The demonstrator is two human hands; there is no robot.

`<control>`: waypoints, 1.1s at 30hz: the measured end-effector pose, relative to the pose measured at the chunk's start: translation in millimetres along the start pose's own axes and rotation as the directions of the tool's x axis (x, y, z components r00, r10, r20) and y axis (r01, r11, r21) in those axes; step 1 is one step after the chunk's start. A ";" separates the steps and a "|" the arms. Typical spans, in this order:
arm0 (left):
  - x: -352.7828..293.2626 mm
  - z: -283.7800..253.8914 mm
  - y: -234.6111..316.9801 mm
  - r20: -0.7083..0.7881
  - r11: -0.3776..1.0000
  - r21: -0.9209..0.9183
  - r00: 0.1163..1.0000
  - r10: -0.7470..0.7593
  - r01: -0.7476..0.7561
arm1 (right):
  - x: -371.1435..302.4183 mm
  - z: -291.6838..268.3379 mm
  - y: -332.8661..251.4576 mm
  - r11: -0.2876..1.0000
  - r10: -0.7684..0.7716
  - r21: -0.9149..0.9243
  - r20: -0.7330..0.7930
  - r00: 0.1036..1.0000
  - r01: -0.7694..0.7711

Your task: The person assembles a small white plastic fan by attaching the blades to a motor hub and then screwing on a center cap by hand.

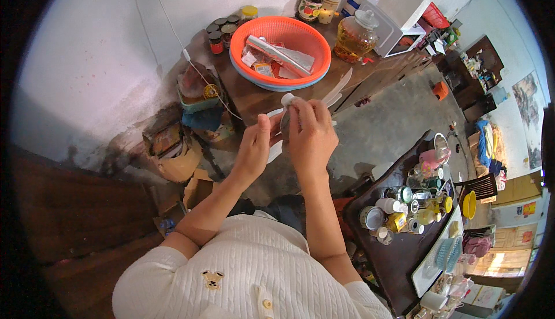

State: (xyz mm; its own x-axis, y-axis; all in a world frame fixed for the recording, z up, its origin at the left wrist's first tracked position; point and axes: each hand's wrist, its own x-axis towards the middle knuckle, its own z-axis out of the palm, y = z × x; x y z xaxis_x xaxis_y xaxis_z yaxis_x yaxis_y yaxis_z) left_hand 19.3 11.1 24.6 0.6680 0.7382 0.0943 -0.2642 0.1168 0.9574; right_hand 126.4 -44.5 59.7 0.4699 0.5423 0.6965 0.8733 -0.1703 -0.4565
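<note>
My right hand [313, 136] is closed from above around a small clear bottle with a white cap [287, 99]. The cap pokes out past the fingertips. Beside it, my left hand [252, 150] is closed with the thumb up, its fingers against the bottle's near side and partly hidden. A thin white item [275, 152] shows below and between both hands; whether it is cloth, paper or plastic I cannot make out. Long pale curved pieces [340, 88] stick out behind the right hand, on or above the cabinet's front edge.
On the wooden cabinet [245, 96] an orange basket [240, 37] holds packets and a plastic-wrapped roll. Lidded jars [215, 42] and a glass jar of amber liquid [354, 37] flank it. A dark table [370, 261] at right bears several bottles. Cardboard boxes [179, 163] lie left.
</note>
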 end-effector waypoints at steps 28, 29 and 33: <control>2.0 5.0 0.3 -0.095 0.895 0.434 0.982 0.161 -0.105 | -5.0 -1.8 6.6 0.992 0.003 0.125 -0.003 1.000 -0.003; 2.1 5.1 1.0 -0.107 0.898 0.435 0.985 0.133 -0.074 | -1.5 0.2 9.3 0.995 0.008 0.104 -0.003 1.000 -0.008; 4.4 3.6 -4.3 -0.120 0.944 0.315 0.983 0.140 -0.096 | 3.6 6.7 15.3 0.994 0.049 0.099 0.012 0.999 -0.050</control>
State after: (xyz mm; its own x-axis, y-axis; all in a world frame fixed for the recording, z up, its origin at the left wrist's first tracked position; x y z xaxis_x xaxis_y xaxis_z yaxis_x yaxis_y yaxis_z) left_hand 25.9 11.4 21.8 0.5365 0.8214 0.1937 -0.0944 -0.1696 0.9810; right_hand 140.5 -39.6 51.6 0.5108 0.5431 0.6664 0.8315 -0.1154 -0.5434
